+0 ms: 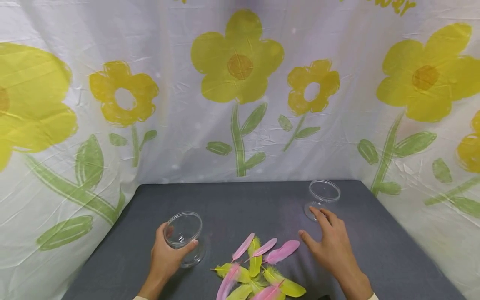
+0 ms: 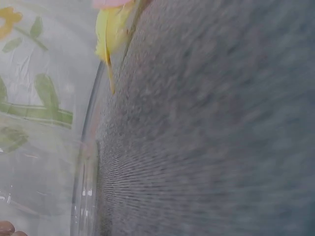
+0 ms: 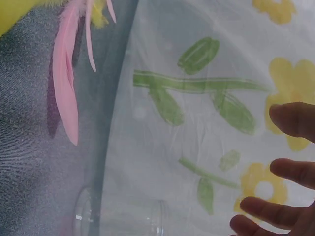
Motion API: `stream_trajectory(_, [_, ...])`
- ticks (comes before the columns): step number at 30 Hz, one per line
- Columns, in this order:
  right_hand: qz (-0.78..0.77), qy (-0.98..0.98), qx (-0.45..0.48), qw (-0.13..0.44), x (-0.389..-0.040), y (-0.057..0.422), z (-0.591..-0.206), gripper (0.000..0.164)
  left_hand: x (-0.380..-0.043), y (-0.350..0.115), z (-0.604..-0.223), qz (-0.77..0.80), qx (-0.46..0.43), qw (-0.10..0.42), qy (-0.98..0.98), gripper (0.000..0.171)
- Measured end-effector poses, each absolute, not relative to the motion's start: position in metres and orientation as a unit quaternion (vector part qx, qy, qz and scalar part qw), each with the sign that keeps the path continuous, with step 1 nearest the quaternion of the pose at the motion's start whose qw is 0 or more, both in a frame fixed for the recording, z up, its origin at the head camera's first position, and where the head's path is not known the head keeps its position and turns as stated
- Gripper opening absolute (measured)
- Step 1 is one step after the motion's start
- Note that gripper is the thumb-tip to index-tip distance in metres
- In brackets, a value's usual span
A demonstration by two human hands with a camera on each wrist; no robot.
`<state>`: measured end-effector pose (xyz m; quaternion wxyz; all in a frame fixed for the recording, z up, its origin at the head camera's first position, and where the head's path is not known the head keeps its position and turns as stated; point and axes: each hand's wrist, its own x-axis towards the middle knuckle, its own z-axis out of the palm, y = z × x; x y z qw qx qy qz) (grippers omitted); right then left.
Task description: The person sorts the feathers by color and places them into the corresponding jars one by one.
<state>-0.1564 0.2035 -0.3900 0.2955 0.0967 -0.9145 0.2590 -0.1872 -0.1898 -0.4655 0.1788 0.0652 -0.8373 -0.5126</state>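
My left hand grips a clear round jar at the left of the table, thumb and fingers around its sides. In the left wrist view the jar's clear wall fills the left edge. At the right, my right hand is spread, its fingers extended towards a second clear jar. The index fingertip overlaps that jar's base in the head view; whether it touches cannot be told. Between the hands lies a loose pile of yellow feathers and pink feathers.
A dark grey cloth covers the table. Behind it and at both sides hangs a white curtain printed with yellow flowers. A small black object shows at the bottom edge, mostly cut off.
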Motion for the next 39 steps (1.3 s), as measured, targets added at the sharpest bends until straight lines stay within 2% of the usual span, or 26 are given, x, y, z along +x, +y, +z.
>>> stream_trajectory(9, [0.298, -0.887, 0.102, 0.338, -0.161, 0.206, -0.388, 0.055, -0.174, -0.189, -0.466, -0.518, 0.066, 0.185, -0.832, 0.102])
stream_trajectory(16, [0.344, -0.836, 0.13, 0.408, -0.17, 0.21, -0.393, 0.047, -0.172, -0.188, -0.467, -0.518, 0.067, 0.192, -0.831, 0.102])
stream_trajectory(19, [0.389, -0.808, 0.138, 0.421, -0.175, 0.212, -0.397, 0.043, -0.171, -0.188, -0.467, -0.513, 0.068, 0.192, -0.834, 0.103])
stream_trajectory(22, [0.439, -0.795, 0.113, 0.403, -0.179, 0.214, -0.401, 0.036, -0.171, -0.188, -0.467, -0.513, 0.067, 0.192, -0.834, 0.103])
stream_trajectory(28, [0.531, -0.785, 0.0, 0.319, -0.185, 0.218, -0.409, 0.026, -0.171, -0.188, -0.467, -0.513, 0.065, 0.196, -0.833, 0.102])
stream_trajectory(33, [0.608, -0.751, -0.059, 0.252, -0.19, 0.22, -0.415, 0.028, -0.167, -0.19, -0.466, -0.511, 0.066, 0.182, -0.837, 0.1])
stream_trajectory(39, [0.627, -0.751, -0.087, 0.188, -0.2, 0.223, -0.43, 0.029, -0.166, -0.191, -0.465, -0.511, 0.074, 0.17, -0.839, 0.102])
